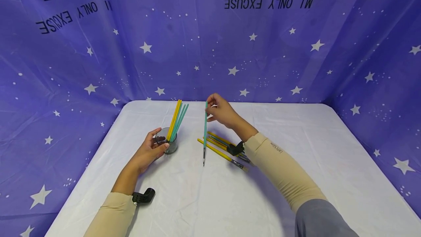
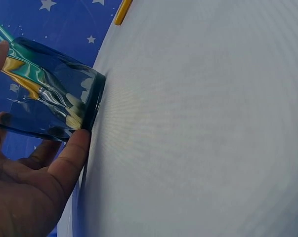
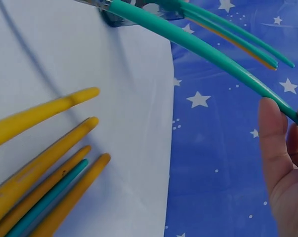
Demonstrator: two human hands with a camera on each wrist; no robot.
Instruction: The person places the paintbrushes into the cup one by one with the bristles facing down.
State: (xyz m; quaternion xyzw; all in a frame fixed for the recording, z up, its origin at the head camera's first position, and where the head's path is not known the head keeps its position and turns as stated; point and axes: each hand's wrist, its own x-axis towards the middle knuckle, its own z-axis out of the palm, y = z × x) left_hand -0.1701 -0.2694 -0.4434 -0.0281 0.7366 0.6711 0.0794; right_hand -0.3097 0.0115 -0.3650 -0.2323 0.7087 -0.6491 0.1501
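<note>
My left hand (image 1: pixel 148 153) grips a clear glass cup (image 2: pixel 64 69) standing on the table. Several yellow and teal paintbrushes (image 1: pixel 177 121) lean in the cup, bristles down and handles sticking up. Between the thumb and fingers of my right hand (image 1: pixel 219 111), a teal paintbrush (image 1: pixel 205 127) is pinched near the end of its handle. It hangs almost upright, tip down, to the right of the cup. Under my right forearm lie several loose paintbrushes (image 1: pixel 215 150), mostly yellow with a teal one (image 3: pixel 50 197) among them; the sleeve and wrist camera partly hide them.
A white cloth covers the table (image 1: pixel 184 196). Behind it and along both sides hangs a purple-blue curtain (image 1: pixel 210 46) with white stars and upside-down lettering. Black wrist cameras (image 1: pixel 144 196) are strapped to both forearms.
</note>
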